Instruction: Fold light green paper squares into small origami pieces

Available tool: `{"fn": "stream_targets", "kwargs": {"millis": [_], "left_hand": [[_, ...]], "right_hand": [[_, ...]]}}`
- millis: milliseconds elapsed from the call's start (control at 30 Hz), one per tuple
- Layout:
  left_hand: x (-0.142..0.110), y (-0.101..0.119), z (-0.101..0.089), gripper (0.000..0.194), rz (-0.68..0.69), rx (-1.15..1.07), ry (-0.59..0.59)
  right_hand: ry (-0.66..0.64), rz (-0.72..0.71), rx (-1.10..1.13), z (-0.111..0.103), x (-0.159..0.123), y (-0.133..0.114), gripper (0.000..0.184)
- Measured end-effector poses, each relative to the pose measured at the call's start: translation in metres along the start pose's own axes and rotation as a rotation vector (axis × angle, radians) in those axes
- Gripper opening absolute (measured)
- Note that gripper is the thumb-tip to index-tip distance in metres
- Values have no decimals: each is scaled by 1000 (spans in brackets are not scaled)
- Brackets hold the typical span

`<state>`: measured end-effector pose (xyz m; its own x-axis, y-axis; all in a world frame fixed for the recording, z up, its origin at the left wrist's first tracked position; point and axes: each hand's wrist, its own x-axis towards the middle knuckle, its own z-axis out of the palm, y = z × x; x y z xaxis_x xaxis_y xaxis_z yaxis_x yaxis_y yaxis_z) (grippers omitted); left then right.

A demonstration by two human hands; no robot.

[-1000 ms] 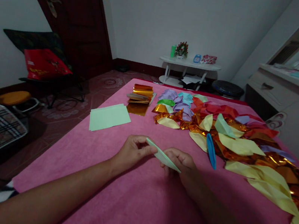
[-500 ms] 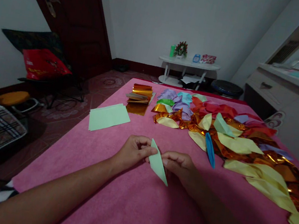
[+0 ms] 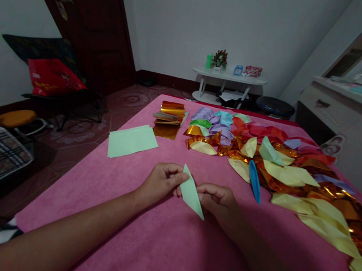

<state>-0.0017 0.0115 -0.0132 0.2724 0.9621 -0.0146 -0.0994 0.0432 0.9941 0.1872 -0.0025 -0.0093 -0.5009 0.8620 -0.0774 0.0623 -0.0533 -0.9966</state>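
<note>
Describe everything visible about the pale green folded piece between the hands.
The folded piece is pale green and matte, apparently paper, narrow, with straight edges and pointed ends. It is held aslant in front of the pink cloth, its upper tip leaning left. The left hand grips it near that tip, thumb across its face. The right hand is at its right edge; exact contact is unclear.

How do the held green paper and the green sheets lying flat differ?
The folded paper is narrow and pointed; the sheets are wide and rectangular. The folded paper is pinched by the left hand; the sheets lie on the pink cloth. Both are pale green.
</note>
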Motion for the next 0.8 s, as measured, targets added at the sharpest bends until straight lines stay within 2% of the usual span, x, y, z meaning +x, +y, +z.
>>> {"fn": "stream_targets", "kwargs": {"millis": [233,400,800], "left_hand": [[0,-1,0,36,27,59,-1],[-1,-1,0,35,17,51,-33],[-1,-2,-2,33,16,0,-83]], "right_hand": [[3,-14,3,-1,0,3,31],[2,-2,36,-1,1,5,27],[-31,-47,-83,-2,-2,-2,40]]}}
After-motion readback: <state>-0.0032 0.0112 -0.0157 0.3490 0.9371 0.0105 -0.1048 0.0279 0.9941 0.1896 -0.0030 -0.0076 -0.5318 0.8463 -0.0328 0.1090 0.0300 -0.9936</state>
